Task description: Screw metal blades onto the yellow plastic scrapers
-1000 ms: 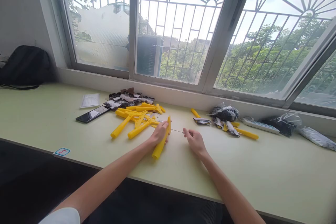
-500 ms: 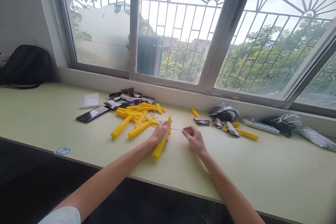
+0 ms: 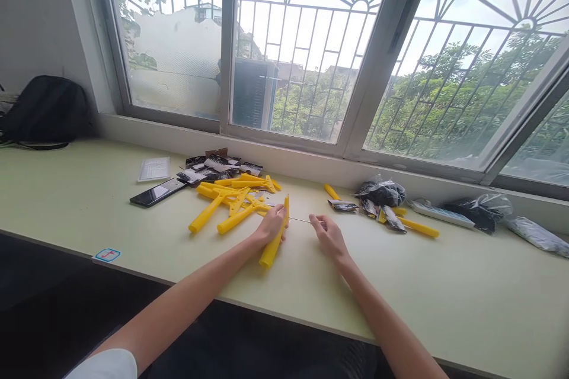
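My left hand (image 3: 269,227) is wrapped around a yellow plastic scraper (image 3: 271,253), tilted with its round handle end toward me and its narrow head edge-on. A thin metal rod (image 3: 299,221) runs from the side of the scraper's head across to my right hand (image 3: 331,239). The fingers of that hand are closed around the rod's other end, which they mostly hide. Where the rod meets the scraper is too small to make out. Just left of my left hand, several more yellow scrapers (image 3: 207,213) lie in a loose pile.
Behind the pile are torn black-and-white packets (image 3: 217,164), a dark phone (image 3: 157,192) and a clear flat case (image 3: 153,169). Toward the right lie another yellow handle (image 3: 420,227), a black plastic-wrapped bundle (image 3: 381,191) and a white box (image 3: 441,213). A black backpack (image 3: 48,109) stands far left.
The fingers of my right hand have shifted slightly on the rod's end. My left hand and the scraper stay nearly in place.
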A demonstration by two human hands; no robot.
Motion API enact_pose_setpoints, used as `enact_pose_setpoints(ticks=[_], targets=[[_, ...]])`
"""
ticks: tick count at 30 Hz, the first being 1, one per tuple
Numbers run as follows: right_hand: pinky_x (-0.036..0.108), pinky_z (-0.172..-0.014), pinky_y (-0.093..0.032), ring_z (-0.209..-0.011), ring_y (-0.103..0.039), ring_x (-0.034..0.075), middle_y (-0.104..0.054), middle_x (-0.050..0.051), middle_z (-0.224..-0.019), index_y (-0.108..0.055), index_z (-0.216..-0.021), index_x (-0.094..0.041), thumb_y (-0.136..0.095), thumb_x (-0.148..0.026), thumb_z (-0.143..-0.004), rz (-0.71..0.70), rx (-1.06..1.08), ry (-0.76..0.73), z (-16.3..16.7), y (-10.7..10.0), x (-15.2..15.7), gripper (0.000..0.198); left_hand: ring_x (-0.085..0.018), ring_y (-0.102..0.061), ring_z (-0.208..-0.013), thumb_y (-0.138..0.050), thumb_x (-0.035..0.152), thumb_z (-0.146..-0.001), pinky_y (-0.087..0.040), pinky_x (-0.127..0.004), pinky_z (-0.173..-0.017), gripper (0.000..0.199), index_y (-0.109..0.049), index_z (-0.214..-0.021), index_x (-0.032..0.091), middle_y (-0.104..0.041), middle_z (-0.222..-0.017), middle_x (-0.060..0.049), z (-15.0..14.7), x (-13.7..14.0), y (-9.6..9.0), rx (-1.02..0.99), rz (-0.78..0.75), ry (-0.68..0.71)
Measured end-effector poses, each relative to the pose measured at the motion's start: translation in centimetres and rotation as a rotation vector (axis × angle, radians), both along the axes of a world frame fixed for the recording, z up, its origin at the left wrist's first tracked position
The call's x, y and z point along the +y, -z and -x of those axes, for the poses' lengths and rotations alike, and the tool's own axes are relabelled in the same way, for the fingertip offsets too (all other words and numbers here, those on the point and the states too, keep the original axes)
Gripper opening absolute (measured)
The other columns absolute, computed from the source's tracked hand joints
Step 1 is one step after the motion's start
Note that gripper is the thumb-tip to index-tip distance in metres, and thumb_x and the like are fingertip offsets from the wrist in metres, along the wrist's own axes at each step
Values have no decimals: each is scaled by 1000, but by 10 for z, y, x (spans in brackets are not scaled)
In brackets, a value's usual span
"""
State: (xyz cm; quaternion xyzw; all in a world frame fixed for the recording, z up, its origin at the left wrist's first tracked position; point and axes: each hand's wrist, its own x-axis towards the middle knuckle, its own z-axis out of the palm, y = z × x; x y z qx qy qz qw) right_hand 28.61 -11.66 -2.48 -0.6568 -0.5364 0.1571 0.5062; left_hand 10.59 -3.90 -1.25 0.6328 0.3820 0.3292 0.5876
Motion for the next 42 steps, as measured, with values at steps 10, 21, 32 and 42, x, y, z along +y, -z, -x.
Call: enact_pose_setpoints(ticks=[10, 21, 32, 42], targets=[[30, -59, -41, -63, -54, 19, -62, 2, -69, -65, -85, -20, -68, -69, -75, -40, 45, -74, 3, 3, 2, 50, -14, -50, -43, -35, 55, -102, -42, -24, -42, 34, -45, -108, 23, -61, -64, 0, -2, -3, -4, 63, 64, -9], [30, -63, -44, -71, -58, 21, -67, 6, -81, -66, -91, -19, -70, -70, -74, -91, 152, -80, -1, 9, 7, 54, -15, -50, -44, -37, 61, -100, -42, -25, -42, 42, -47, -108, 21, -61, -61, -1, -2, 0, -1, 82, 87, 1], [29, -57, -38, -61, -48, 17, -58, 2, -71, -65, -93, -19, -54, -66, -87, -79, 67, -83, 4, 6, 5, 48, -14, -50, -43, -35, 62, -100, -42, -24, -42, 40, -45, -103, 23, -59, -58, 0, -3, 2, 1, 85, 88, 7], [29, -57, -35, -58, -47, 17, -57, 0, -66, -64, -86, -21, -59, -65, -84, -85, 42, -58, 6, 6, 4, 45, -15, -51, -44, -33, 60, -101, -43, -24, -43, 39, -42, -104, 22, -59, -60, 0, -2, 1, 0, 113, 79, 4]])
